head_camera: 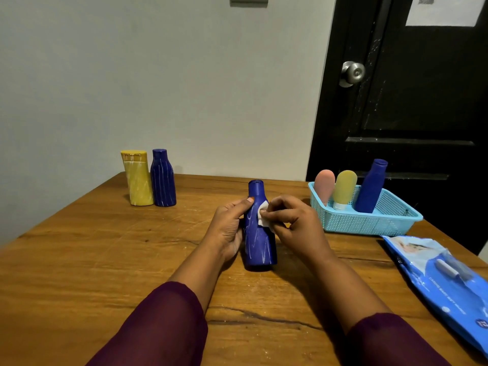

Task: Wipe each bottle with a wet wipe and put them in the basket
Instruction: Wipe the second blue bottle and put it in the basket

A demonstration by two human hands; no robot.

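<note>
Two dark purple sleeves (163,331) fill the nearest edge of what we see, our forearms reaching forward over a scratched wooden table (105,247). Off to our right, near the table's edge, lies a blue pack of wet wipes (443,276), flat on the wood. Further in, at the middle of the table, a blue bottle (260,247) streaked with white stands upright on its base. Our left hand (232,228) curls around its left side, thumb laid up against the neck. Our right hand (293,223) pinches a small white wipe (263,215) between thumb and fingertips and presses it to the bottle's shoulder, the other fingers tucked in. Beyond our right hand sits a light blue basket (369,223), just behind the pack of wipes, and three things lean in it side by side: a pink tube (324,190), a yellow tube (344,187) standing on its cap, and a second blue bottle (371,188) without streaks. At the far left of the table, well apart from the basket, a yellow bottle (138,180) and a third blue bottle (163,180) stand upright and touching, both marked with white streaks. Behind them rises a pale wall, and at the far right a black door (422,114) with a round metal knob (353,73).
</note>
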